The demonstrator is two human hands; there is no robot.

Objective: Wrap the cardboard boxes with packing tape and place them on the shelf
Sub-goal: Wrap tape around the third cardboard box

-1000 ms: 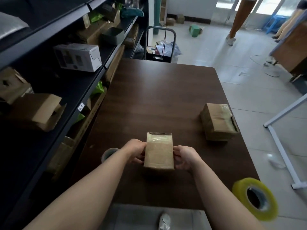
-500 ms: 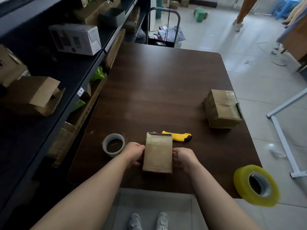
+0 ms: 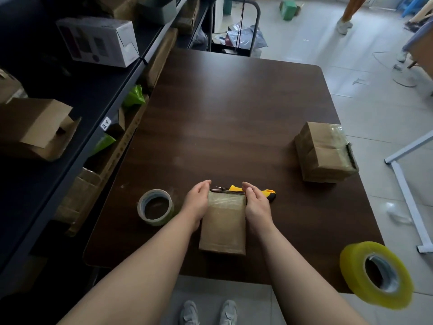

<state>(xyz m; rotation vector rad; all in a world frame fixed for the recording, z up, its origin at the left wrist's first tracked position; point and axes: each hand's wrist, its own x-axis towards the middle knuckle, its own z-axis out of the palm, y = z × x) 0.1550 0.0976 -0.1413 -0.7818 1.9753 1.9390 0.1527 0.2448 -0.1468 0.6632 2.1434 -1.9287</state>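
A small brown cardboard box [image 3: 222, 226] with clear tape across its far end stands at the near edge of the dark wooden table [image 3: 234, 113]. My left hand [image 3: 196, 202] presses flat against its left side and my right hand [image 3: 256, 205] against its right side, fingers extended along the far end. A second, taped box [image 3: 324, 152] sits at the table's right edge. A nearly used tape roll [image 3: 154, 207] lies left of my left hand. A full yellow tape roll [image 3: 377, 275] sits at the near right corner. Dark metal shelving [image 3: 98, 95] runs along the left.
A yellow utility knife [image 3: 264, 192] lies just behind the held box, partly hidden. The shelves hold an open cardboard box [image 3: 35, 130], a white printed box [image 3: 98, 41] and flattened cartons. A trolley [image 3: 234, 31] stands past the table. A person's legs [image 3: 346, 17] are far right.
My hands slid forward along the box sides toward its far end, and the box now rests lower near the table edge. The view tilted down, bringing the knife and small roll into sight.
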